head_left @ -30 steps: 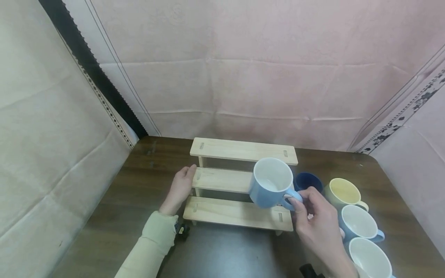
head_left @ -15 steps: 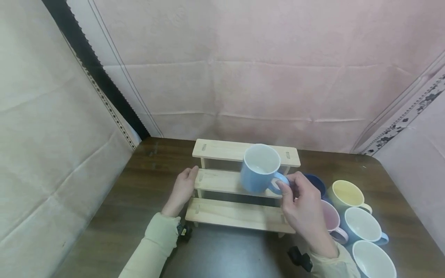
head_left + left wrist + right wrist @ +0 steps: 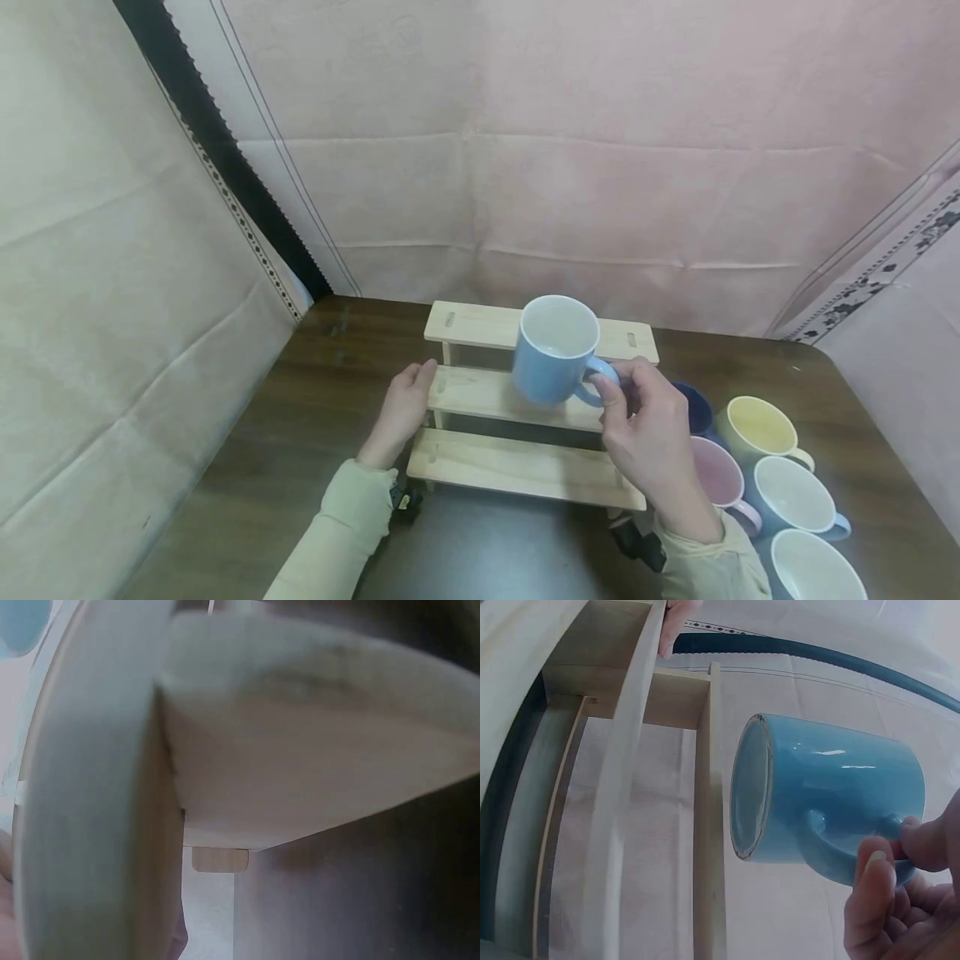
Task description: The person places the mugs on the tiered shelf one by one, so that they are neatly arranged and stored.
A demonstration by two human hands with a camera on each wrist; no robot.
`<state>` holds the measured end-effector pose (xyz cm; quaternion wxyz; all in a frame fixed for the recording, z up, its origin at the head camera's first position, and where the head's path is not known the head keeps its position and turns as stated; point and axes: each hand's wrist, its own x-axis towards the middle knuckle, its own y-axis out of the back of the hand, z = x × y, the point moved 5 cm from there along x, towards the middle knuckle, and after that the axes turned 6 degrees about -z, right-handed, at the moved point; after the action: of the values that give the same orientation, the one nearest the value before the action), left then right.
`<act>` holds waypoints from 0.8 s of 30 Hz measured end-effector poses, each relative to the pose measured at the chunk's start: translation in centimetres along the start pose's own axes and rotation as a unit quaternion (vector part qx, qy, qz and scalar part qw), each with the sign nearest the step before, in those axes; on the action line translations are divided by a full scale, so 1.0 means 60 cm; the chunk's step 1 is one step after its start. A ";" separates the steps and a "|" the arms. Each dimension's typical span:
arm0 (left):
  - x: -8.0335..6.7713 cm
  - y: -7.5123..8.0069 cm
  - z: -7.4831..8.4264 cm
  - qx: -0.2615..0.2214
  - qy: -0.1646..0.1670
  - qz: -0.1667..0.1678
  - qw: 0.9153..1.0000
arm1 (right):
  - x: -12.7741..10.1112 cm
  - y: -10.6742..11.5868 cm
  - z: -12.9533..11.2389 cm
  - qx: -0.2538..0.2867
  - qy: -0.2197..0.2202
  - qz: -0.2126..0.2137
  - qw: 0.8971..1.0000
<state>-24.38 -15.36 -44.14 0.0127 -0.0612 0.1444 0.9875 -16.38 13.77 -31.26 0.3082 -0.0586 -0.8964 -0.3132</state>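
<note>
My right hand [image 3: 651, 433] pinches the handle of the light blue ceramic mug [image 3: 553, 350], thumb and fingers curled round the loop, the mug upright with its mouth up and its long axis vertical, held forward and left of the grip. It hangs over the middle and top steps of the three-tiered pale wooden rack [image 3: 517, 467]; the right wrist view shows its base [image 3: 751, 796] apart from the slat edges. My left hand [image 3: 403, 408] rests with straight fingers on the rack's left end. Right of the rack, pink, yellow, dark blue and light blue mugs [image 3: 757, 423] crowd the dark wooden table [image 3: 285, 433]; the top step's left stretch lies bare.
</note>
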 end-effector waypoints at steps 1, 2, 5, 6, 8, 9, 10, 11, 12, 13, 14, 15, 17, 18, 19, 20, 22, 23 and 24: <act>-0.001 0.000 0.000 0.001 -0.001 0.000 1.000 | 0.002 0.001 -0.001 -0.001 0.003 0.001 1.000; -0.001 0.000 0.001 0.001 -0.003 0.000 1.000 | 0.003 0.001 -0.002 -0.002 0.005 0.002 1.000; -0.003 0.000 0.004 0.004 -0.007 0.000 1.000 | 0.010 0.002 -0.004 -0.004 0.003 0.000 1.000; -0.003 0.000 0.005 0.005 -0.008 0.000 1.000 | 0.013 0.002 -0.004 -0.004 -0.001 -0.001 1.000; -0.004 0.001 0.006 0.006 -0.008 0.000 1.000 | 0.017 0.001 -0.004 -0.001 -0.007 -0.005 1.000; -0.004 0.001 0.006 0.006 -0.008 0.001 1.000 | 0.020 -0.001 -0.003 0.000 -0.010 -0.007 1.000; -0.004 0.001 0.007 0.006 -0.008 0.000 1.000 | 0.022 -0.002 -0.003 0.001 -0.012 -0.008 1.000; -0.003 0.001 0.006 0.007 -0.007 -0.001 1.000 | 0.024 -0.003 -0.002 0.002 -0.014 -0.009 1.000; -0.004 0.001 0.006 0.007 -0.006 0.000 1.000 | 0.027 -0.005 -0.002 0.004 -0.013 -0.009 1.000; -0.004 0.001 0.005 0.007 -0.006 -0.001 1.000 | 0.029 -0.006 -0.001 0.006 -0.013 -0.009 1.000; -0.004 0.001 0.005 0.007 -0.007 -0.002 1.000 | 0.031 -0.008 0.000 0.008 -0.015 -0.009 1.000; -0.003 0.001 0.004 0.007 -0.007 -0.002 1.000 | 0.033 -0.009 0.001 0.009 -0.016 -0.009 1.000; -0.003 0.000 0.002 0.007 -0.006 -0.003 1.000 | 0.037 -0.013 0.002 0.011 -0.018 -0.009 1.000; -0.004 0.000 0.002 0.006 -0.006 -0.003 1.000 | 0.039 -0.015 0.003 0.011 -0.019 -0.009 1.000; -0.003 0.000 0.001 0.006 -0.006 -0.003 1.000 | 0.040 -0.017 0.004 0.011 -0.021 -0.008 1.000; -0.003 0.000 0.001 0.007 -0.005 -0.003 1.000 | 0.042 -0.020 0.005 0.010 -0.022 -0.008 1.000; -0.003 0.000 0.001 0.007 -0.005 -0.002 1.000 | 0.046 -0.024 0.006 0.009 -0.021 -0.005 1.000; -0.003 -0.001 0.001 0.008 -0.006 -0.002 1.000 | 0.048 -0.026 0.006 0.007 -0.018 -0.002 1.000; -0.003 -0.001 0.001 0.009 -0.007 -0.002 1.000 | 0.050 -0.028 0.007 0.007 -0.016 0.001 1.000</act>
<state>-24.23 -15.30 -44.08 0.0165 -0.0542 0.1529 0.9866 -19.51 12.41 -30.61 0.2943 -0.0620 -0.9034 -0.3057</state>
